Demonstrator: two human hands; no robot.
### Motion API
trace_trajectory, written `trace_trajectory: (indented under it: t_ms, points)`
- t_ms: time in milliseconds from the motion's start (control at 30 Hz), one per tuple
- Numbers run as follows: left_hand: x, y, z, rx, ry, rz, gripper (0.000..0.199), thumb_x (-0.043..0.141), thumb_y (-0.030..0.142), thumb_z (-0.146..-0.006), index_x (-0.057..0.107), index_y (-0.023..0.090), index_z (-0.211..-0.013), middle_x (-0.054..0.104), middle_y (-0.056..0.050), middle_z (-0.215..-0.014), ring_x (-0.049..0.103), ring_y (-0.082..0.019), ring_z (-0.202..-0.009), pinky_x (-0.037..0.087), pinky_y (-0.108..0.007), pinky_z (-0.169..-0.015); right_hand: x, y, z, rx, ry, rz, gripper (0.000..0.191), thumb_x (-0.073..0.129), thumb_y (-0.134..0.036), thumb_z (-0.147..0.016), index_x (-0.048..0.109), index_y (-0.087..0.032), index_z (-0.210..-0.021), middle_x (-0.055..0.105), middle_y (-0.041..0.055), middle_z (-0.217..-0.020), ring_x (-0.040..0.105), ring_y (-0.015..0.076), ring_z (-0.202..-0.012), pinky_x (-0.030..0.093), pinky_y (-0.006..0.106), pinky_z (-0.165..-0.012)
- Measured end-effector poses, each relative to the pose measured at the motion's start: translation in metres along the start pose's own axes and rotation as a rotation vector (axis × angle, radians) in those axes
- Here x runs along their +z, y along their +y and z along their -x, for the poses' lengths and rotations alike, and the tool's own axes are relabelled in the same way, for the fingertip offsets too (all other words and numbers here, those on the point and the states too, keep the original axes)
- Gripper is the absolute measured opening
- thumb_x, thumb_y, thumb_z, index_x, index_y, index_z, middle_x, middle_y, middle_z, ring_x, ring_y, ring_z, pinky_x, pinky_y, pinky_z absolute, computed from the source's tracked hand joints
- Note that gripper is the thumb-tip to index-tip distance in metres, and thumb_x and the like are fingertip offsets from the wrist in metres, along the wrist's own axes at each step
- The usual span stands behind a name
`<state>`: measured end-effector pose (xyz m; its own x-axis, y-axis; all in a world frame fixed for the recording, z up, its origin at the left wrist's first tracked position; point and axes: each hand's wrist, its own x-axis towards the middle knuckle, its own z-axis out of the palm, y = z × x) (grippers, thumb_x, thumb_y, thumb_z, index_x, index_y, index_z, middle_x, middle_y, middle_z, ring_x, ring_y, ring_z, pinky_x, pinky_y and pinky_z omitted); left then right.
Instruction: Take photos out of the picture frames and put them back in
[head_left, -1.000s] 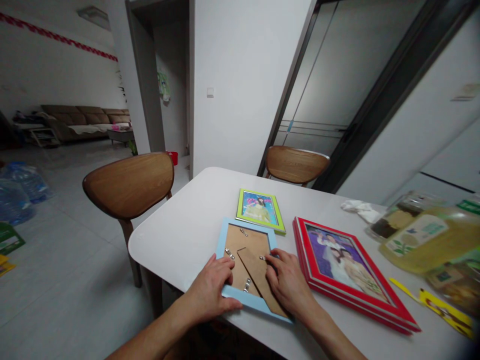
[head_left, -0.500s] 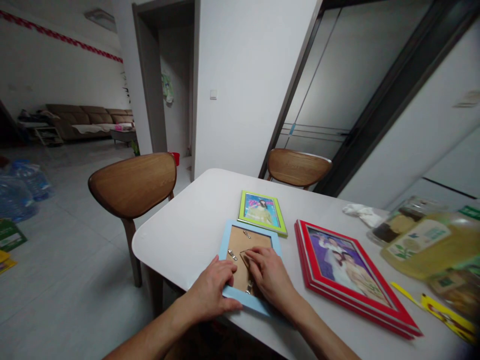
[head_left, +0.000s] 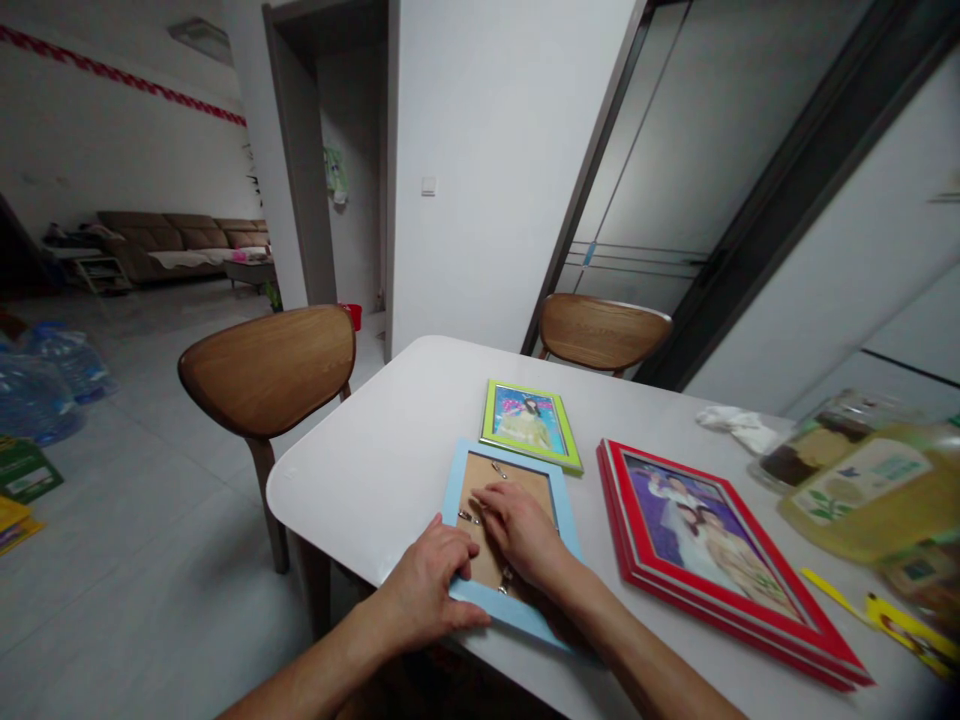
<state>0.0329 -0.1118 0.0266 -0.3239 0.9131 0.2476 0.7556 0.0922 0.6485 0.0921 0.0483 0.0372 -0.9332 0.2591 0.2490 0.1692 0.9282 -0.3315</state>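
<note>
A light blue picture frame (head_left: 511, 608) lies face down on the table, its brown backing board (head_left: 531, 484) showing. My left hand (head_left: 429, 575) grips the frame's near left corner, thumb along the lower edge and fingers over the left border. Bent over the board, my right hand (head_left: 525, 530) has its fingertips closed at a small metal clip (head_left: 468, 517) on the left side. Another metal clip (head_left: 499, 470) sits at the far edge, and a near clip (head_left: 505, 580) shows beside my right wrist. The right part of the board is partly hidden by my right hand.
Beyond the blue frame lies a green picture frame (head_left: 573, 440). Stacked red picture frames (head_left: 750, 640) are to the right, near a yellow cutter-like tool (head_left: 904, 630), a bottle of yellow liquid (head_left: 847, 490) and a white cloth (head_left: 739, 428). Wooden chairs (head_left: 274, 370) stand around the white table (head_left: 360, 460).
My right hand has moved left and away from me, from the middle of the board to the left clip. That clip now lies flatter across the edge. The left hand keeps its grip.
</note>
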Motion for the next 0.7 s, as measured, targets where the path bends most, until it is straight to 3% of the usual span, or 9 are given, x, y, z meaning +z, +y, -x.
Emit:
trace_trajectory:
  t_ms: [100,200,367,567,700]
  points:
    - [0.002,-0.002,0.001,0.013,0.015,-0.001,0.034,0.075,0.030,-0.050,0.050,0.019,-0.071,0.058,-0.003,-0.097,0.052,-0.020,-0.092,0.018,-0.040,-0.099,0.000,0.019,-0.017,0.187,0.080,0.010,0.029,0.038,-0.027,-0.079,0.060,-0.016,-0.093,0.061,0.0070,-0.091,0.053,0.0156,-0.082,0.036,0.025,-0.070]
    - [0.003,-0.003,0.003,0.015,0.020,-0.015,0.034,0.074,0.030,-0.050,0.049,0.019,-0.072,0.058,-0.003,-0.096,0.052,-0.019,-0.091,0.019,-0.039,-0.098,0.003,0.034,-0.034,0.318,0.101,0.037,0.026,0.041,-0.032,-0.076,0.063,-0.019,-0.079,0.064,0.0057,-0.078,0.055,0.0161,-0.072,0.035,0.025,-0.061]
    - [0.001,0.000,0.004,0.024,0.026,-0.037,0.034,0.073,0.026,-0.052,0.048,0.018,-0.073,0.057,-0.002,-0.097,0.051,-0.018,-0.091,0.018,-0.037,-0.099,0.012,0.042,-0.051,0.488,0.124,0.049,0.022,0.047,-0.036,-0.070,0.061,-0.019,-0.066,0.062,0.0065,-0.067,0.055,0.0183,-0.065,0.032,0.026,-0.053]
    - [0.008,0.004,0.006,-0.014,0.039,-0.087,0.039,0.073,0.032,-0.051,0.048,0.019,-0.078,0.053,-0.005,-0.103,0.047,-0.021,-0.097,0.017,-0.041,-0.099,0.015,0.040,-0.056,0.522,0.182,-0.045,0.017,0.050,-0.032,-0.068,0.058,-0.017,-0.064,0.061,0.0078,-0.065,0.055,0.0188,-0.066,0.034,0.028,-0.057]
    - [0.012,0.009,0.008,-0.008,0.039,-0.111,0.037,0.070,0.034,-0.056,0.048,0.019,-0.081,0.050,-0.007,-0.110,0.043,-0.024,-0.104,0.015,-0.044,-0.099,-0.004,0.042,-0.047,0.450,0.224,-0.219,0.023,0.048,-0.037,-0.069,0.058,-0.017,-0.063,0.061,0.0056,-0.063,0.055,0.0172,-0.064,0.037,0.028,-0.060]
